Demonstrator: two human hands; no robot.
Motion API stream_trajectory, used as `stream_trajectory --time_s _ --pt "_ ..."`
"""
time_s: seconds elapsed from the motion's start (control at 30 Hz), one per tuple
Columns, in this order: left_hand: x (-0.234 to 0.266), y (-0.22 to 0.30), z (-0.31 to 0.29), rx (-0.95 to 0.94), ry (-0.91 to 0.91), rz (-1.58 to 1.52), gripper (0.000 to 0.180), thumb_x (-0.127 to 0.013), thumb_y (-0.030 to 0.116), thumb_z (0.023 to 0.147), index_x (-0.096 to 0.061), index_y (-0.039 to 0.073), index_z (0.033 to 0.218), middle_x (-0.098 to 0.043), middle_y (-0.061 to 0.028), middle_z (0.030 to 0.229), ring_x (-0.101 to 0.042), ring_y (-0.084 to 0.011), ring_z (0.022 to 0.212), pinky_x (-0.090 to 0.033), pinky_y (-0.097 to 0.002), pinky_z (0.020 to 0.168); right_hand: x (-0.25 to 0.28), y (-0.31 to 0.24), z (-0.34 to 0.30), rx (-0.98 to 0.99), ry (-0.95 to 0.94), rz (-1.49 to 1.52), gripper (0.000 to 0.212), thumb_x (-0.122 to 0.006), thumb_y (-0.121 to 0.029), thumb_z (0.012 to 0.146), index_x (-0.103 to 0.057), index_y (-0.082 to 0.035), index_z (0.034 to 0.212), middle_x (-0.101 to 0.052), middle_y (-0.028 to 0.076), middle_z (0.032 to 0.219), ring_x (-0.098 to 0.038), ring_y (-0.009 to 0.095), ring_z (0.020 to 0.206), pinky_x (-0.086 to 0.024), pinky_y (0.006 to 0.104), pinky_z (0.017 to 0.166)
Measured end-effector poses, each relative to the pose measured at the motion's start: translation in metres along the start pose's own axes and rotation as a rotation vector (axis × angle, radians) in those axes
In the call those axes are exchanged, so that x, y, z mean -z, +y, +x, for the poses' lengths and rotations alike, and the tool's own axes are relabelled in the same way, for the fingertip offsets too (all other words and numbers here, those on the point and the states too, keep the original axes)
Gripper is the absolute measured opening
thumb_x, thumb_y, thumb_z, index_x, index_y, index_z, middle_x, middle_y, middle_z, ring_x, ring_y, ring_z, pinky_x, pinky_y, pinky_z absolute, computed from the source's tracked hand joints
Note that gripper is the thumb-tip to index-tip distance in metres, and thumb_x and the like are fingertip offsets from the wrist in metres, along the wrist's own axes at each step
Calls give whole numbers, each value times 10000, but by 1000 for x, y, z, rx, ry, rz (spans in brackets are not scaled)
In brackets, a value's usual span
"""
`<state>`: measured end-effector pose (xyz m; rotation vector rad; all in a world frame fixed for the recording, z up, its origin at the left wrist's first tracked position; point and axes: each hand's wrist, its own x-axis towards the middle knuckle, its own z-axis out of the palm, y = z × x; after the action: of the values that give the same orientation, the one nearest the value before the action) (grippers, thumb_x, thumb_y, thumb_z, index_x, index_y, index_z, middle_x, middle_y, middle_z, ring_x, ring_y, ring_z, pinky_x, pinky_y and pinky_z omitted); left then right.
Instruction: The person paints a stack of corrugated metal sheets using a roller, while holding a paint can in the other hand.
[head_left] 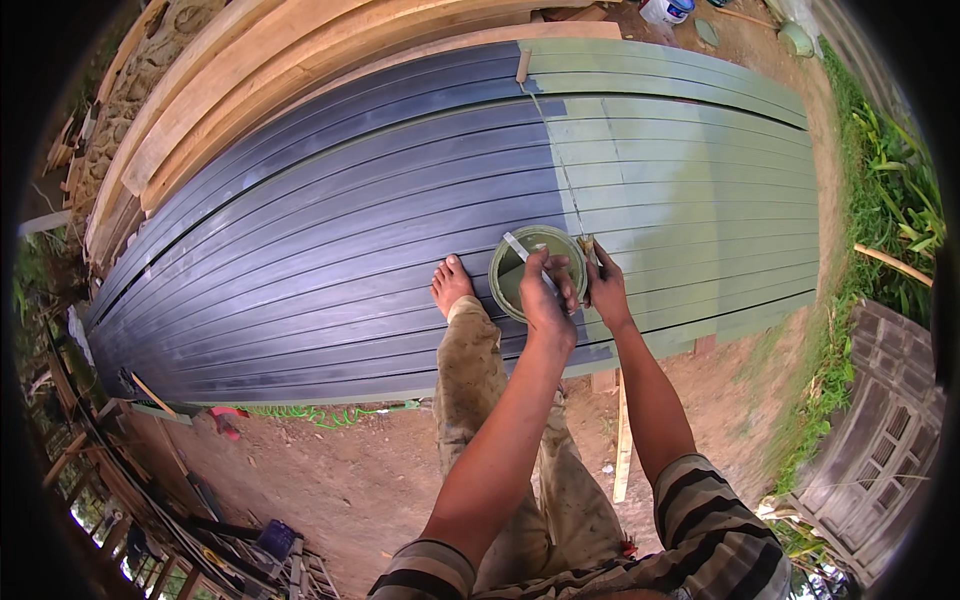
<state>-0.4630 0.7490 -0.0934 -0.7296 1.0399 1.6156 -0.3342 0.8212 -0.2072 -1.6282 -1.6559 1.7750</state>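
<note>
Overall, a slatted panel (330, 210) fills most of the view, dark blue toward 9 o'clock and pale green toward 3. Timber planks (250, 100) lie at 11. A long-handled roller (523, 67) has its head at 12, its handle end apparently gripped by the right hand (606, 290), just beside the 3 o'clock rim of the green paint bucket (512, 292) near centre. At the bucket's 5 o'clock, the left hand (550, 298) is curled; whether it clasps the pale strip (516, 246), I cannot tell.

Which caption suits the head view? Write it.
Left hand over, right hand beside an open paint bucket, above planks part bluish, part green.
</note>
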Motion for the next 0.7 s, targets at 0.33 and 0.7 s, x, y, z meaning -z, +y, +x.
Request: stream_trajectory --time_s 0.33,0.7 --pt "2 7 -1 12 11 -56 360 -535 423 941 -584 68 906 -376 2 510 -351 -147 429 -268 -295 440 37 3 -32 240 120 -279 617 -664 -95 932 -465 -138 1515 -679 99 786 -583 150 519 -506 333 519" --pt "-3 4 1 23 -2 -33 354 -532 412 943 -575 63 906 -366 -3 506 -355 -150 437 -269 -298 443 50 -4 -41 245 317 -945 643 -660 -163 934 -463 -433 1483 -622 94 878 -654 349 743 -515 484 643"
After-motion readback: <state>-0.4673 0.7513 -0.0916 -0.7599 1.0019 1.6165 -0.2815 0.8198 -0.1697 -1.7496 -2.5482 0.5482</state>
